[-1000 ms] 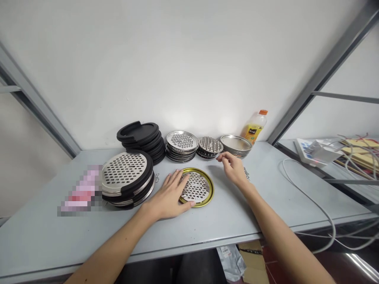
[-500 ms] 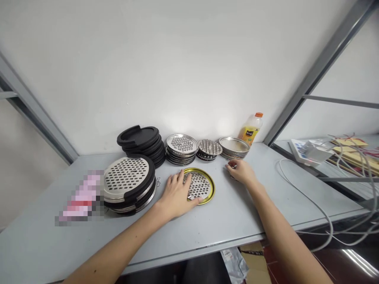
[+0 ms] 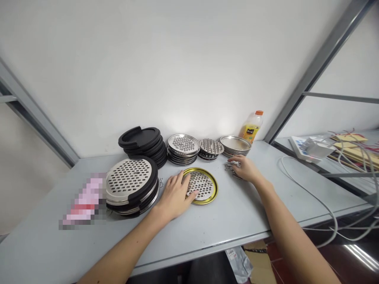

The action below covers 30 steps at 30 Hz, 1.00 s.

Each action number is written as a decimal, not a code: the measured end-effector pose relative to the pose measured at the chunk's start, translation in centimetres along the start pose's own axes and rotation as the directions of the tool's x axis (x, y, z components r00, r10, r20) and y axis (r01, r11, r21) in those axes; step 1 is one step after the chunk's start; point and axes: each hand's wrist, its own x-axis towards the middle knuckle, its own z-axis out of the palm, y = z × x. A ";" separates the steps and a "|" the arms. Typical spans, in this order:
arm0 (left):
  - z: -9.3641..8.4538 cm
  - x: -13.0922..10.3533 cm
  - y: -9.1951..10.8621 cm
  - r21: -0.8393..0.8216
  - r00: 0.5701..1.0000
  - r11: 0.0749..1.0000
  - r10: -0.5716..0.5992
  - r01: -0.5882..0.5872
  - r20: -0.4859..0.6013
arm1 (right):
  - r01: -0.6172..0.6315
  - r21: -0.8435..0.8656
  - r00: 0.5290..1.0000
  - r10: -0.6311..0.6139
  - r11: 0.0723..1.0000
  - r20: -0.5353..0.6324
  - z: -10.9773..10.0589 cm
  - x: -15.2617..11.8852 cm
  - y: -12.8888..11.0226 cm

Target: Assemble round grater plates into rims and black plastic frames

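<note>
My left hand (image 3: 177, 194) lies with spread fingers on the left edge of a round perforated grater plate (image 3: 203, 184), which sits in a gold-rimmed ring (image 3: 215, 188) on the table. Farther right, my right hand (image 3: 246, 169) bends its fingers down into a small pile of thin metal wire clips (image 3: 229, 167). Its thumb and fingers close on the wire there; how many pieces they grip is hidden. Left of my left hand stands a stack of black-rimmed grater discs (image 3: 130, 177), a bent wire clip (image 3: 161, 182) sticking out at its side.
Along the wall stand black round holders (image 3: 140, 140), silver grater plates (image 3: 183, 145), smaller grater discs (image 3: 211, 146), metal rings with a plain disc (image 3: 236, 144) and an orange-capped bottle (image 3: 252, 128). A blurred pink item (image 3: 85, 197) lies left. White cables (image 3: 314, 193) hang on the right.
My right hand has shifted slightly right and its fingers have moved, so more of the wire pile shows. My left hand stays on the gold-rimmed plate. The view has tilted a little.
</note>
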 end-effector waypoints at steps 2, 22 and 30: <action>0.0 0.1 -0.2 0.000 1.000 1.000 0.006 -0.006 -0.003 | 0.081 -0.015 0.996 -0.080 0.997 0.041 0.2 0.0 0.2; -0.3 0.0 -0.7 -0.027 0.998 0.998 0.060 -0.061 -0.018 | -0.027 0.505 0.989 0.097 0.863 -0.113 0.4 0.0 -2.0; -0.8 0.0 -0.5 -0.039 0.996 0.999 -0.015 0.012 -0.087 | 0.216 0.547 0.942 -0.320 0.809 0.100 -1.1 -0.6 -8.4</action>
